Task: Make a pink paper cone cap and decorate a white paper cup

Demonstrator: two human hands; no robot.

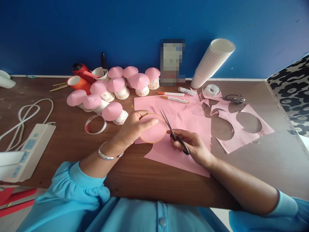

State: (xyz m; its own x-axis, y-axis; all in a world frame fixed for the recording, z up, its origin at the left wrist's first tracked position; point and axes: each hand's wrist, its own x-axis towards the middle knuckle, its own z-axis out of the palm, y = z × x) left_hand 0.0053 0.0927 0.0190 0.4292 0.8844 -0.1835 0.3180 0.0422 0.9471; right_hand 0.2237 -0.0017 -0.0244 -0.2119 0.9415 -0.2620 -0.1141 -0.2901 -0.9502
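Note:
Between the thumb and fingers of my left hand (135, 127) is a pink paper circle (154, 130) with an orange-brown line round its edge. My right hand (190, 145) grips black-handled scissors (178, 139), their blades pointing up and left beside the circle's right edge. The blades look slightly parted. Beneath both hands lie pink paper sheets (193, 164), overlapping one another. An orange marker (174, 99) and a red-orange marker (171, 94) rest along the far side of this paper, near a glue stick (187, 91).
Several paper cups with pink cone tops (140, 82) stand at the back left. A tall stack of white cups (212, 62) leans against the blue wall. Pink offcuts with round holes (241, 129), a white tape roll (211, 90) and glasses (234, 99) lie right. A power strip (33, 151) sits left.

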